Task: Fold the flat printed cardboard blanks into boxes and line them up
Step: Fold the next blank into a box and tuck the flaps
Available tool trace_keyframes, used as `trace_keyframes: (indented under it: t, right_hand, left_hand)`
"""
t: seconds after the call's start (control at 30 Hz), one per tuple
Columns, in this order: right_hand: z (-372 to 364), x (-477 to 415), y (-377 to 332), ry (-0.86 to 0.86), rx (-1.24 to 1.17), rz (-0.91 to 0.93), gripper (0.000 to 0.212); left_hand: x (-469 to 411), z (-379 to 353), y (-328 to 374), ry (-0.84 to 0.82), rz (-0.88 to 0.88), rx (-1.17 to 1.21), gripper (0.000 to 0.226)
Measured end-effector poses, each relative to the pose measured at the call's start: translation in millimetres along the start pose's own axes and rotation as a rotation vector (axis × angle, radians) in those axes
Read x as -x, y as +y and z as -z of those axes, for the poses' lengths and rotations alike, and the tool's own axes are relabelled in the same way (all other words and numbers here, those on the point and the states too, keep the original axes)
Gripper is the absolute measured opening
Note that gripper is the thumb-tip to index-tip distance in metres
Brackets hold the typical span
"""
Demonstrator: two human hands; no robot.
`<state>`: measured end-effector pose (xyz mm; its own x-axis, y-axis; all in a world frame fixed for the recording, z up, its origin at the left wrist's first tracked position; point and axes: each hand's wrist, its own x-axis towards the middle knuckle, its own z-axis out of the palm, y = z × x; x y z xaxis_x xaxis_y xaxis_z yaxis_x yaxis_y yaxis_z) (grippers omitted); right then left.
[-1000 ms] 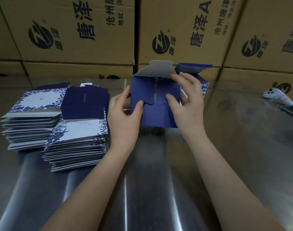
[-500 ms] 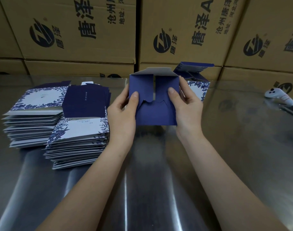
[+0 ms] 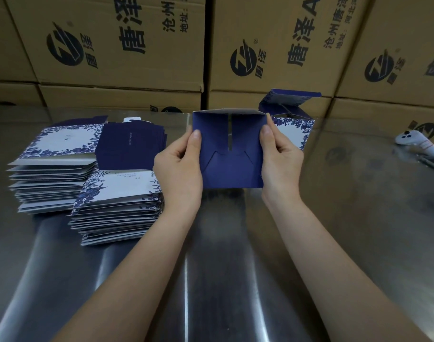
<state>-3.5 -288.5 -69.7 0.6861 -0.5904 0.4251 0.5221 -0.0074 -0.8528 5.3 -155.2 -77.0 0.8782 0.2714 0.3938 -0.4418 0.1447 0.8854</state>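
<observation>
Navy box (image 3: 232, 169) pinched between left hand (image 3: 179, 169) and right hand (image 3: 280, 166)

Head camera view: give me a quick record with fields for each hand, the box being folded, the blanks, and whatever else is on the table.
left hand: grips the navy box by its left edge, thumb in front
right hand: grips its right edge, thumb in front
navy box: folded bottom flaps face the camera
flat blanks: two stacks on the steel table, left
finished box: behind, lid open
other: white controller, far right
</observation>
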Motion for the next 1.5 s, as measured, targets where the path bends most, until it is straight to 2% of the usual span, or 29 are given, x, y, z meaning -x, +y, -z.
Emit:
trace_keyframes:
  t: [0.17, 0.23, 0.43, 0.73, 1.07, 1.33, 1.5]
  right_hand:
    - [1, 1, 1, 0.003, 0.004, 0.012, 0.031]
    - [1, 0, 1, -0.046, -0.020, -0.021, 0.032]
    - [4, -2, -1, -0.228, -0.110, -0.080, 0.041]
    - [2, 1, 0, -0.171, -0.078, -0.064, 0.042]
    - [12, -13, -3, -0.388, -0.137, -0.090, 0.058]
    - [10, -8, -2, -0.324, -0.041, -0.087, 0.060]
    - [9, 0, -12, -0.375, -0.010, 0.038, 0.081]
  left_hand:
    - [2, 1, 3, -0.024, -0.008, -0.023, 0.022]
    - [1, 1, 3, -0.039, -0.005, -0.006, 0.019]
    - [-3, 2, 1, -0.172, 0.016, 0.038, 0.038]
    - [-6, 2, 0, -0.184, -0.023, 0.012, 0.040]
    - [-14, 9, 1, -0.379, 0.052, 0.036, 0.051]
    - [-11, 7, 2, -0.358, 0.044, 0.000, 0.051]
    - [-8, 4, 2, -0.333, -0.004, -0.059, 0.051]
